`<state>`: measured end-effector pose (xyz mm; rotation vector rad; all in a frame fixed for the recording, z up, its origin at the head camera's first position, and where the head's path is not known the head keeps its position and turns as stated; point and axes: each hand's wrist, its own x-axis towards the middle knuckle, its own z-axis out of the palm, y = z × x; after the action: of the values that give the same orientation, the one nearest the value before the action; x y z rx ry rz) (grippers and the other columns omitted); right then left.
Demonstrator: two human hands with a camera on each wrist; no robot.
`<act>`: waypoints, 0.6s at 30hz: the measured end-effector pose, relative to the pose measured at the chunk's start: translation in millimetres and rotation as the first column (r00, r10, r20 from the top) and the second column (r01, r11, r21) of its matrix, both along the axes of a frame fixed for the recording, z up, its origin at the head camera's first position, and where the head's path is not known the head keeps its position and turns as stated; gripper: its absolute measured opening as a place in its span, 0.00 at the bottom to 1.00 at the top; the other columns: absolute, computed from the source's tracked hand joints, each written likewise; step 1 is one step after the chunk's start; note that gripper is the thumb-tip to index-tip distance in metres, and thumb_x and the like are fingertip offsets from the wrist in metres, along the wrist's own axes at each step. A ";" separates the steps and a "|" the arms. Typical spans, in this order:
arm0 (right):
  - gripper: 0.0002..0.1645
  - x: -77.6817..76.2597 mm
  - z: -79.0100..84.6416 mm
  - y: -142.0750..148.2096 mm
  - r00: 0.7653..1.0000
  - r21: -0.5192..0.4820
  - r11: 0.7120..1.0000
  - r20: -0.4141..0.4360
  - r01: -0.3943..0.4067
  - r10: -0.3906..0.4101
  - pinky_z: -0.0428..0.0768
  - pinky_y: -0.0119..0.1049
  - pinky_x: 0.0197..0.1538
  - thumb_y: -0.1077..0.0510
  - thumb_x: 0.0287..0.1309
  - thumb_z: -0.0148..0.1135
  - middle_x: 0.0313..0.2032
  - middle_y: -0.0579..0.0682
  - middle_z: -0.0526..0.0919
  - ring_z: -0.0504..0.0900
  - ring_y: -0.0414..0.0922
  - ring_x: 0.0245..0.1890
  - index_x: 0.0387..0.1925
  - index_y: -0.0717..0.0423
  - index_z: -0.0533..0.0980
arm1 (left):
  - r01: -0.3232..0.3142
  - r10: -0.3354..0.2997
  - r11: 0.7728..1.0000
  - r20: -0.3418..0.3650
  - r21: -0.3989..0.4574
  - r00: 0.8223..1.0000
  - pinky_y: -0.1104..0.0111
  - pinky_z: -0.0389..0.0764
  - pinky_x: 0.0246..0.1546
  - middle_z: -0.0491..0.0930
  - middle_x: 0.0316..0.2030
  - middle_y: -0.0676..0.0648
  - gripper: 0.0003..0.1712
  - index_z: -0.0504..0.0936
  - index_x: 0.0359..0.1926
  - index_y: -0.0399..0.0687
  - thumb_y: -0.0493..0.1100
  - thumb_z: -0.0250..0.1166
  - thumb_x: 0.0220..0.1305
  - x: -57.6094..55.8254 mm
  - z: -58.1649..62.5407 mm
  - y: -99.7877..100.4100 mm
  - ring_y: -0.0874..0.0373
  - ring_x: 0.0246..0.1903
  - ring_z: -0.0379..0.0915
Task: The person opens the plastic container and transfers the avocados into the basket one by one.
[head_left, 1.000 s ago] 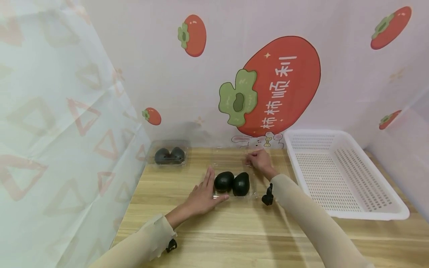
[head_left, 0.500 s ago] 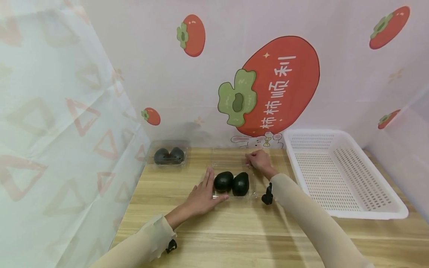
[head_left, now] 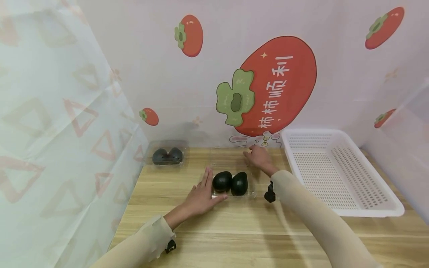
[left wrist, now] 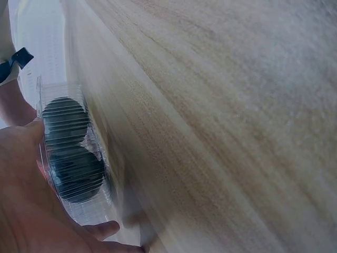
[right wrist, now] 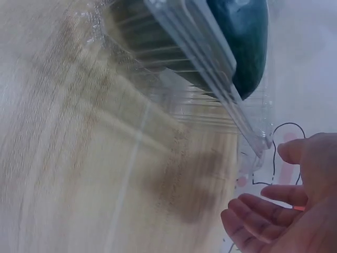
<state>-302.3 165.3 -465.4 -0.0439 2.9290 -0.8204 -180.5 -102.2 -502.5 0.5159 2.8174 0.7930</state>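
Observation:
Two dark green avocados [head_left: 239,183] sit side by side in a clear plastic clamshell box [head_left: 234,195], whose see-through lid [head_left: 228,158] lies folded back toward the wall. My left hand [head_left: 200,195] rests against the box's left side with straight fingers, its thumb along the front rim. In the left wrist view the ribbed wall shows the avocados [left wrist: 76,174] behind it, near that hand's palm. At the lid's right edge is my right hand [head_left: 259,158]. The right wrist view shows its fingers loosely bent [right wrist: 258,216] with nothing between them, just beside the lid's corner.
A second clear box [head_left: 167,143] with two dark avocados stands at the back left by the wall. To the right is a white perforated plastic basket [head_left: 378,214]. Printed cloth walls border the wooden table [head_left: 201,242] at the back and sides.
My right hand has shifted slightly up at the lid's edge, and its fingers have loosened and spread. The left hand, box and avocados hold their places; the whole view has drifted a little.

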 end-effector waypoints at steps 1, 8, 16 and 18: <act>0.35 0.1 1.3 -0.1 1.000 0.017 1.000 -0.004 -0.005 0.005 0.80 0.59 0.63 0.46 0.77 0.57 0.65 0.67 0.80 0.82 0.62 0.62 0.68 0.70 0.74 | 0.001 -0.001 1.000 0.000 -0.001 1.000 0.28 0.58 0.71 0.33 0.86 0.40 0.64 0.36 0.86 0.43 0.72 0.61 0.72 0.2 0.3 0.1 0.34 0.80 0.48; 0.40 1.0 9.7 5.8 0.998 0.067 0.996 -0.027 -0.054 0.056 0.77 0.61 0.67 0.42 0.75 0.60 0.67 0.69 0.77 0.79 0.65 0.66 0.71 0.71 0.71 | 0.008 -0.008 1.000 0.008 0.006 1.000 0.28 0.57 0.71 0.32 0.86 0.41 0.64 0.35 0.86 0.43 0.71 0.62 0.72 1.4 2.7 0.5 0.34 0.81 0.48; 0.47 10.7 32.0 8.8 0.984 0.123 0.984 -0.105 -0.132 0.145 0.78 0.61 0.65 0.36 0.68 0.66 0.66 0.69 0.78 0.79 0.65 0.65 0.72 0.68 0.71 | 0.010 -0.010 1.000 0.017 0.005 1.000 0.27 0.56 0.70 0.30 0.86 0.43 0.64 0.35 0.86 0.43 0.72 0.61 0.72 2.3 4.2 0.4 0.36 0.81 0.48; 0.47 14.5 36.1 9.0 0.979 0.141 0.979 -0.115 -0.150 0.167 0.79 0.61 0.64 0.36 0.68 0.66 0.66 0.69 0.79 0.79 0.65 0.64 0.73 0.67 0.71 | 0.014 -0.014 1.000 0.019 0.004 1.000 0.27 0.56 0.70 0.30 0.86 0.43 0.64 0.35 0.86 0.44 0.73 0.60 0.72 2.3 4.3 0.7 0.36 0.81 0.48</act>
<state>-287.9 174.3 -429.3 -0.3266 3.0390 -0.6217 -178.2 -101.5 -498.2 0.5251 2.7922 0.7973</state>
